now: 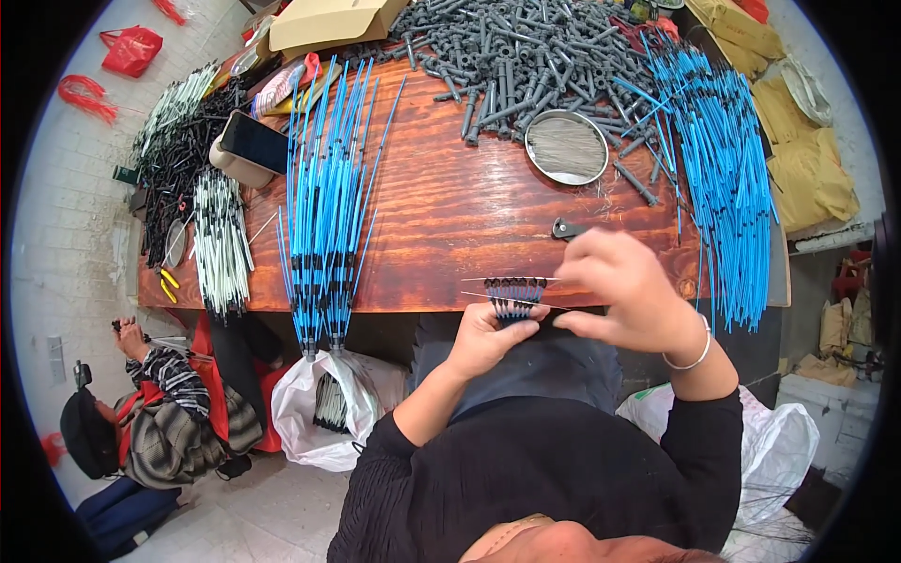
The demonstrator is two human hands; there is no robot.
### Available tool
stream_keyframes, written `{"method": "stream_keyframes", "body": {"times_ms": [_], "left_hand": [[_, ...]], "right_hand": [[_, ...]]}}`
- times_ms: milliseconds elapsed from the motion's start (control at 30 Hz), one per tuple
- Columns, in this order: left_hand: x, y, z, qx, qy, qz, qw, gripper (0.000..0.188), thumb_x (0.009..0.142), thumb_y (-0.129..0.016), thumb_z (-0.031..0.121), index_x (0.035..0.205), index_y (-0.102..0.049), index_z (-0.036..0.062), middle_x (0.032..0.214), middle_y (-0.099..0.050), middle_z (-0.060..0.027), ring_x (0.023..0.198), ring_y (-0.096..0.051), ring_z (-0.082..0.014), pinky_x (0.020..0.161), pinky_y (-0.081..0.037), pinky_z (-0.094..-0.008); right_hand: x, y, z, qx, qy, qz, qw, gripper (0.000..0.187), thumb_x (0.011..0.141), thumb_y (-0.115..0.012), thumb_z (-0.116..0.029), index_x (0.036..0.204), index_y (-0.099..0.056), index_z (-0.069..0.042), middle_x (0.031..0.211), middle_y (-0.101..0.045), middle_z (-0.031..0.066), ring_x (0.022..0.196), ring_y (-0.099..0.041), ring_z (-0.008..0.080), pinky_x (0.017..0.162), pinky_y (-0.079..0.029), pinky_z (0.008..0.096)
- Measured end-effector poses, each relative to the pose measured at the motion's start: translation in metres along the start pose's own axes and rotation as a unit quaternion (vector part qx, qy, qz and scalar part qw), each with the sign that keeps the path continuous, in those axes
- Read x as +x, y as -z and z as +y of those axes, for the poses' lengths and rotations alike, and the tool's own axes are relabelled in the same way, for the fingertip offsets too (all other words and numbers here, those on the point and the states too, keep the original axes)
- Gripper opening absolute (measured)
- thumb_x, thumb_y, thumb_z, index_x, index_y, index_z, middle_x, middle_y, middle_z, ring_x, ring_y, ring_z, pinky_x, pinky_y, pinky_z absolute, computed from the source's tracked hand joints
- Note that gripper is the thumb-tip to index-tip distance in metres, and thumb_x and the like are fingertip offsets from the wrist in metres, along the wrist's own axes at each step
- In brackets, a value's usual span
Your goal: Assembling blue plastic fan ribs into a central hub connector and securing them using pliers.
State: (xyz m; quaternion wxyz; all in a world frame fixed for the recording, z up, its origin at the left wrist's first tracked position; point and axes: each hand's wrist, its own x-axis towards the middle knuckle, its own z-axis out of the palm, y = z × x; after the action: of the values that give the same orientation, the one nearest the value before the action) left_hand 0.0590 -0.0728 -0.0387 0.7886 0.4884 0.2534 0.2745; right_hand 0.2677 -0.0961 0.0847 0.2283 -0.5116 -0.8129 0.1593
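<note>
My left hand (474,345) grips a small fan-shaped row of dark ribs (514,298) between thumb and fingers, just off the table's near edge. Thin wires (476,279) cross the ribs and stick out at both sides. Beside it, my right hand (631,298) is raised with thumb and fingers apart, and nothing shows between them. One wire's end lies close to the right thumb. On the table beyond that hand is a small black tool (566,230), partly covered by the fingers.
Long blue rods (324,178) lie left, more blue rods (723,178) right. Behind are grey plastic pieces (526,56) and a round tin (566,183) of thin wires. A phone (255,141) leans on a stand. White bags (305,413) flank me; a co-worker (174,418) sits left.
</note>
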Motion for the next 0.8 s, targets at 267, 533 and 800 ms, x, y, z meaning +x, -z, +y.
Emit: {"method": "stream_keyframes", "body": {"times_ms": [267,533,800], "left_hand": [[-0.043,-0.007,0.038,0.214,-0.1,-0.065,0.969,0.018,0.077,-0.063,0.001,0.095,-0.067,-0.0005,0.092,-0.067,-0.0118,0.081,-0.066,-0.0189,0.076,-0.052,-0.0278],[-0.064,-0.025,0.087,0.163,-0.157,-0.22,0.949,0.009,0.077,-0.063,0.007,0.078,-0.065,-0.0016,0.086,-0.066,-0.0188,0.08,-0.066,-0.0291,0.073,-0.053,-0.0406],[-0.078,-0.008,0.076,0.045,-0.163,-0.292,0.941,0.013,0.079,-0.064,0.01,0.078,-0.064,-0.0028,0.09,-0.064,-0.0239,0.086,-0.064,-0.0368,0.077,-0.051,-0.0487]], "right_hand": [[-0.047,-0.08,0.05,0.085,-0.045,-0.034,0.995,0.091,0.055,-0.078,-0.044,0.128,-0.041,-0.004,0.136,-0.035,0.0164,0.128,-0.03,0.0332,0.104,-0.022,0.05],[-0.04,-0.137,0.026,0.124,0.066,-0.187,0.972,0.112,0.049,-0.075,-0.061,0.136,-0.03,-0.007,0.144,-0.026,0.0109,0.136,-0.014,0.0291,0.105,-0.005,0.0598],[-0.034,-0.158,0.032,0.445,0.145,-0.138,0.873,0.123,0.046,-0.069,-0.071,0.141,-0.021,-0.009,0.145,-0.025,0.0094,0.135,-0.02,0.0286,0.104,-0.002,0.0605]]}}
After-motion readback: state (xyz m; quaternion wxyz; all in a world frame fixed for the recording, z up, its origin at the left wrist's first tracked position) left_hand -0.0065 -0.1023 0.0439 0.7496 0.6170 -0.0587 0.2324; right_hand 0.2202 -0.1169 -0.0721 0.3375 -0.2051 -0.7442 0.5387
